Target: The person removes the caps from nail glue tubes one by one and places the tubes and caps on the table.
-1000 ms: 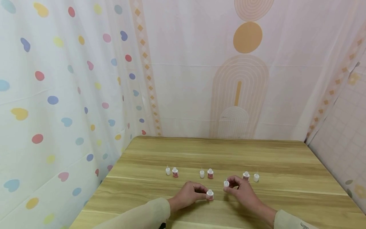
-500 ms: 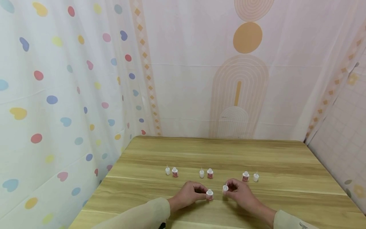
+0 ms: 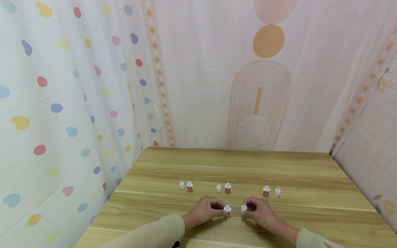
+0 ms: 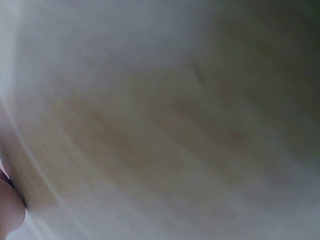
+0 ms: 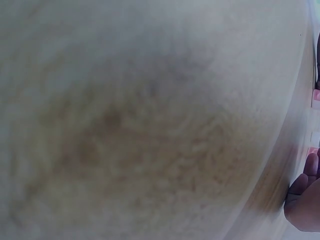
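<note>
My left hand pinches a small white uncapped bottle with a red label, upright near the front middle of the table. Just to its right, my right hand holds a white cap between thumb and fingers, its open end and thin applicator pointing up. Cap and bottle stand apart with a short gap between them. The left wrist view catches only a bit of the left hand at its edge. In the right wrist view, fingers show at the right border beside pink-labelled things.
Behind the hands runs a row of similar uncapped bottles, at left, middle and right. Each has an upturned cap beside it: left, middle, right. The wooden table ends at patterned curtains.
My right hand has lowered the cap toward the near side of the table, level with the bottle, uncovering the right-hand bottle behind. The left hand and its bottle have stayed put.
</note>
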`<act>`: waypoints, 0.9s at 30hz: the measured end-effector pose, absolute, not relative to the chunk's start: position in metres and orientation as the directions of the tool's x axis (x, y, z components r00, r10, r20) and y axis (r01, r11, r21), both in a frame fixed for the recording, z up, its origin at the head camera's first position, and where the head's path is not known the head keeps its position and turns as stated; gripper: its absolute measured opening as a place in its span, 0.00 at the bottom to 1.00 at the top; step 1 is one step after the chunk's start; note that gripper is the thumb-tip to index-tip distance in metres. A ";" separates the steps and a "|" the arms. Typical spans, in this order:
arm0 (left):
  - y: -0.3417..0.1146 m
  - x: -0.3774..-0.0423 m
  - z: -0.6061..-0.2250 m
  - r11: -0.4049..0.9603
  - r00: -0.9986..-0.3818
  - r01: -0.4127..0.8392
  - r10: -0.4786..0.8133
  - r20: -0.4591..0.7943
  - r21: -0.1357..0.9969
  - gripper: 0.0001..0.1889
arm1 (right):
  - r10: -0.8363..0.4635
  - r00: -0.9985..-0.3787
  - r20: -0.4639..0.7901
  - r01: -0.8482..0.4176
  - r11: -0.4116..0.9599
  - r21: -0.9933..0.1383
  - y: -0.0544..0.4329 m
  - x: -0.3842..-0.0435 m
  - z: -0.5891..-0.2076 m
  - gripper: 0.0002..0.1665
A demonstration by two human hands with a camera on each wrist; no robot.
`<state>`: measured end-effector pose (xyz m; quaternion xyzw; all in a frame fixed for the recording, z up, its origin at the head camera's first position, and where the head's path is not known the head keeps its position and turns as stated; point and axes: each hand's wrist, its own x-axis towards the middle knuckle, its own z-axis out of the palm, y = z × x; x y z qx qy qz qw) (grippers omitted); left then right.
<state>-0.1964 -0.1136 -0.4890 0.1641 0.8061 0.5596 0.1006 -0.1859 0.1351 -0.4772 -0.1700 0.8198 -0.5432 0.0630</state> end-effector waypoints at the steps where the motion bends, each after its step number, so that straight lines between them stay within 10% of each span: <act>1: -0.114 -0.197 -0.489 0.319 -0.925 0.155 0.380 0.024 0.935 0.06 | -0.348 -0.934 0.081 -0.211 0.355 -0.911 0.135 -0.186 -0.477 0.13; 27: -0.115 -0.196 -0.488 0.297 -0.915 0.138 0.404 0.006 0.945 0.09 | -0.405 -0.911 0.081 -0.243 0.366 -0.898 0.134 -0.187 -0.481 0.12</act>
